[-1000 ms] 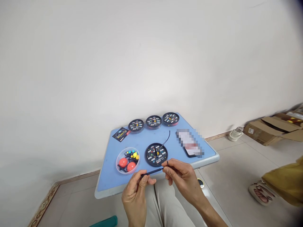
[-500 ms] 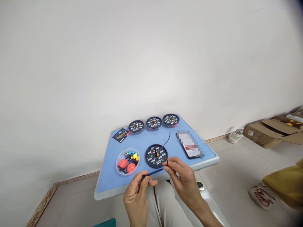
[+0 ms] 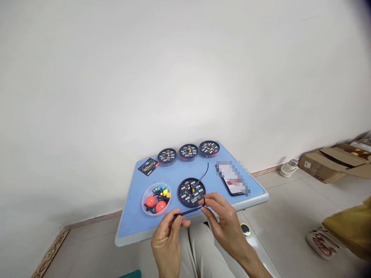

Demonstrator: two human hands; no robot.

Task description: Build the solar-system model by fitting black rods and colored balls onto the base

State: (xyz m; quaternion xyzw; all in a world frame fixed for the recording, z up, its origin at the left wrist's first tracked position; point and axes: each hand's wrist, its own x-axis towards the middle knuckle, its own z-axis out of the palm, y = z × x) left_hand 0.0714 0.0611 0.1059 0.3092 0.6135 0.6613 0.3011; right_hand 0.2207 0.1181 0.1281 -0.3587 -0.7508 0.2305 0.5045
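A thin black plastic rod (image 3: pixel 189 211) spans the gap between my hands, just over the table's front edge. My left hand (image 3: pixel 168 239) is closed on its left end, thumb on top. At the other end my right hand (image 3: pixel 224 220) pinches the rod, where a short curved black piece shows by the fingertips. Just beyond lies a round black base (image 3: pixel 185 202) printed with planets; a small post and a long thin curved arm (image 3: pixel 204 175) rise from it. To the left, a clear round tub (image 3: pixel 144 208) holds two red balls (image 3: pixel 150 201), small coloured balls and black parts.
Three closed round containers (image 3: pixel 189 151) with printed planet lids line the table's back edge by the wall. A black printed card (image 3: pixel 148 166) lies at the back left, a phone (image 3: pixel 233 181) at the right. On the floor are a cardboard box (image 3: pixel 324 164) and another person's shoe (image 3: pixel 321 242).
Both hands keep hold of the black rod in nearly the same place. My right fingers have shifted slightly around its end. The view has tilted a little.
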